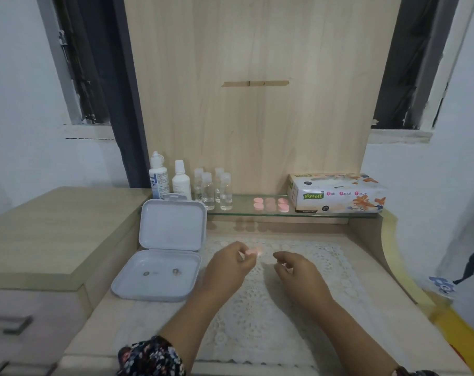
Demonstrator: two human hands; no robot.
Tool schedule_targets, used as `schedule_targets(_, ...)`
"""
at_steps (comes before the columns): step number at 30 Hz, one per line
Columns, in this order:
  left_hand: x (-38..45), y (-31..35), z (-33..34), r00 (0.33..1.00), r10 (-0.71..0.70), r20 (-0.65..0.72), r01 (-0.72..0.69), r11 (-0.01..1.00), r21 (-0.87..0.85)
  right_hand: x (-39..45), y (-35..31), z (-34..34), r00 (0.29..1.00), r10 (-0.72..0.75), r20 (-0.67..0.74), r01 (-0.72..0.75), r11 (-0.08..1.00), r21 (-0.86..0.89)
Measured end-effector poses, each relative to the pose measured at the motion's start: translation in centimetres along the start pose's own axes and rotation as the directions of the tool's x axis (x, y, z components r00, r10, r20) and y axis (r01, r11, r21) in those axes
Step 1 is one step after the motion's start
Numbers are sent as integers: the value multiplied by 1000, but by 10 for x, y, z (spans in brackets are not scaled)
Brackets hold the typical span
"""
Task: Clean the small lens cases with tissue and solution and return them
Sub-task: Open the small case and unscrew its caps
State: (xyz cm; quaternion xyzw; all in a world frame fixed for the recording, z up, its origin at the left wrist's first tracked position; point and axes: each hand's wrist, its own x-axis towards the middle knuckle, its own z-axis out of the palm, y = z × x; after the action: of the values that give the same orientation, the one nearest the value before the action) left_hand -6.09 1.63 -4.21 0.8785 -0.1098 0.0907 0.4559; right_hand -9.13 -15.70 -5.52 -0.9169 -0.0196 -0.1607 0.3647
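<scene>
My left hand (227,264) pinches a small pink lens case (253,251), blurred, just above the white lace mat (271,308). My right hand (298,272) hovers beside it with loosely curled fingers; something small and pale may sit at its fingertips, too blurred to tell. Three more pink lens cases (270,204) lie in a row on the glass shelf (244,213). A tissue box (338,194) stands at the shelf's right end. Two white solution bottles (169,179) stand at its left end.
An open white plastic box (162,256) lies left of the mat, with two small lenses in its base. Several small clear bottles (214,189) stand behind it on the shelf. A wooden cabinet top (54,229) rises on the left; a wooden panel stands behind.
</scene>
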Motion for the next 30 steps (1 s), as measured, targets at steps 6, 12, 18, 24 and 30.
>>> schedule_targets(6, -13, -15, 14, 989, 71, 132, -94, 979, 179, -10, 1, 11, 990, 25, 139, -32, 998, 48)
schedule_targets(12, -13, -20, 18, 985, 75, 157, -112, 963, 244, -3, 9, 18, 990, -6, 139, 27, 988, -149)
schedule_targets(18, -12, -29, 19, 985, 100, 144, -133, 961, 244, -1, 16, 22, 996, -10, 91, 19, 994, -104)
schedule_targets(24, 1, -25, 17, 974, 59, 221, -115, 961, 250, 4, 10, 15, 991, 30, 127, -27, 999, -25)
schedule_targets(30, 11, -27, 15, 958, 62, 280, -94, 991, 100, 14, 12, 4, 981, 33, 192, -47, 997, 68)
